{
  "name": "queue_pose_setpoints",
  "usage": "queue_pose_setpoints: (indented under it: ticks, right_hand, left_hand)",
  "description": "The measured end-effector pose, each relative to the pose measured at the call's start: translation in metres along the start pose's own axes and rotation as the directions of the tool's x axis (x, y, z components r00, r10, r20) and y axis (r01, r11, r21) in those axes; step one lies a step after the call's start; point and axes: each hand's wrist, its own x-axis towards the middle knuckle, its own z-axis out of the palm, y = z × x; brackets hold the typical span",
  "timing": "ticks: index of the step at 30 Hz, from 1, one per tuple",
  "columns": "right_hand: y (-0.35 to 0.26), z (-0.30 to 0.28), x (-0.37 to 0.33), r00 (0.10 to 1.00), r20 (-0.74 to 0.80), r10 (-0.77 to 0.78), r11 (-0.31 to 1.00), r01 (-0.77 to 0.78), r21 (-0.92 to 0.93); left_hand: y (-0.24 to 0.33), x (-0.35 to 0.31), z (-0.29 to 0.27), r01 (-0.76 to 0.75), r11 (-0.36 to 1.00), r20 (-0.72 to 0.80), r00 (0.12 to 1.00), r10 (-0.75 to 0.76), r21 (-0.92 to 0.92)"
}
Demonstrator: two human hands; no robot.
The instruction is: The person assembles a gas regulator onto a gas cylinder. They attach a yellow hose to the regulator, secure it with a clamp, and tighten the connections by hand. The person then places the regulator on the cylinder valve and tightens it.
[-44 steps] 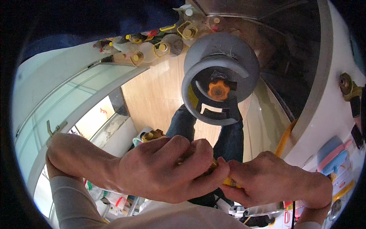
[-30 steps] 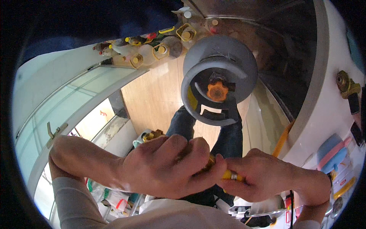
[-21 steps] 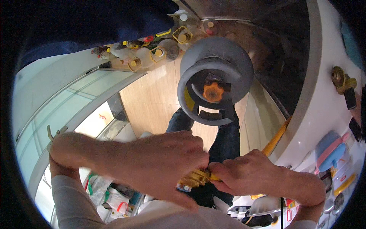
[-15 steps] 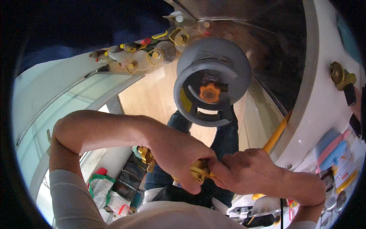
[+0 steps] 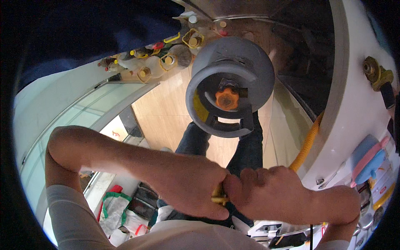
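Left hand (image 5: 189,187) and right hand (image 5: 271,193) fisted, knuckles touching, left elbow raised, wrists bent inward

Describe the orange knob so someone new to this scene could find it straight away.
Start at the grey gas cylinder standing on the wooden floor, above the two hands. The orange knob sits at its centre, inside the grey collar ring. It is the only bright orange part there; nearby fittings are yellow or brass.

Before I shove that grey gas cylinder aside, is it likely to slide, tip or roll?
The grey gas cylinder looks like steel, so probably heavy and rigid. It stands upright on smooth wood floor, so it may slide rather than tip. Its round body would likely roll if toppled.
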Motion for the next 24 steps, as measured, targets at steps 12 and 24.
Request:
queue_pose_setpoints:
  ticks: [12, 24]
  right_hand:
    - [-0.016, -0.016, -0.011, 0.995, -0.007, -0.099, 0.995, 0.099, -0.032]
    - [-0.013, 0.013, -0.005, 0.935, -0.284, -0.213, 0.97, 0.169, -0.172]
  left_hand:
    - [0.005, -0.015, 0.035, -0.135, 0.985, -0.208, 0.966, 0.155, 0.109]
    - [-0.031, -0.018, 0.041, -0.05, 0.994, -0.019, 0.999, 0.048, -0.098]
